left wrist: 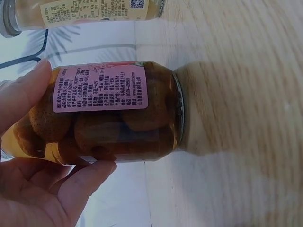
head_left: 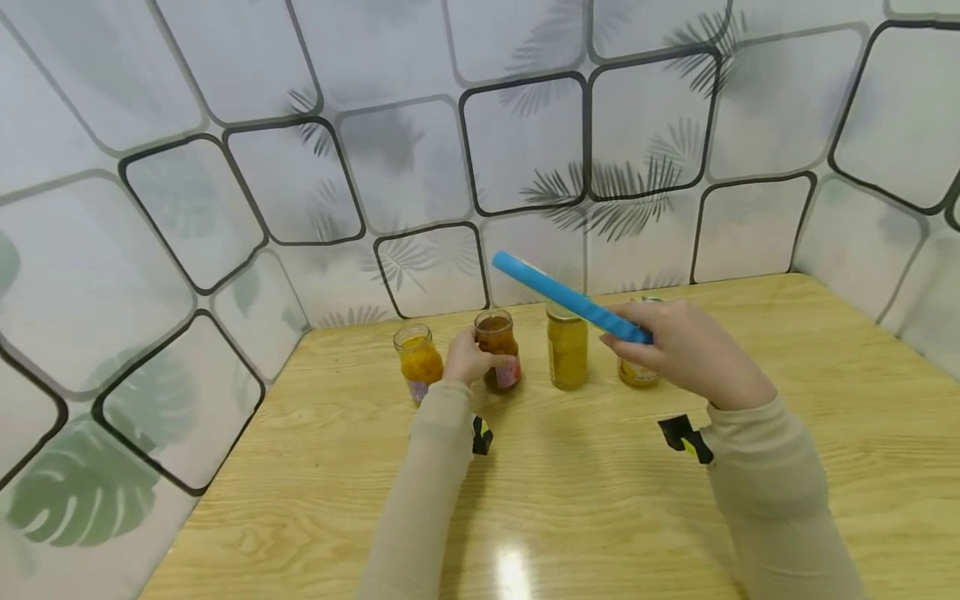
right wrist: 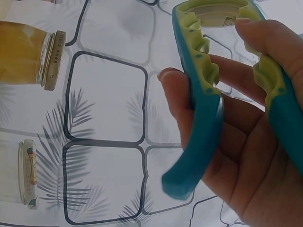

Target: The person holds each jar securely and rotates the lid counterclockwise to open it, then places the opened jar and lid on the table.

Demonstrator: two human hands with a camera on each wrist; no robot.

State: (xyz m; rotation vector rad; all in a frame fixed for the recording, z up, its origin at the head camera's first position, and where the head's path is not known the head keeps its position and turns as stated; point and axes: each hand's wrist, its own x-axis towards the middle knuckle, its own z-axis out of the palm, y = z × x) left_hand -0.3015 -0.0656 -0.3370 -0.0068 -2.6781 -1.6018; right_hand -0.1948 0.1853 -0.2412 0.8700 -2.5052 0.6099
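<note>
My left hand (head_left: 468, 360) grips a glass jar of brown fruit (left wrist: 109, 127) around its upper part. The jar stands upright on the table, its pink label facing me, and its mouth looks uncovered in the head view. In my right hand (head_left: 678, 346) is a blue and green jar opener (head_left: 566, 296), raised above the table. The right wrist view shows fingers and thumb around its toothed arms (right wrist: 196, 137). A pale round lid (right wrist: 215, 16) shows within the opener's far end.
On the wooden table (head_left: 585, 492), a lidless jar of orange fruit (head_left: 420, 362) stands left of the held jar. To the right are a tall lidded yellow jar (head_left: 567, 350) and another jar (head_left: 637, 372) partly behind my right hand. A patterned wall covering (head_left: 525, 142) rises behind.
</note>
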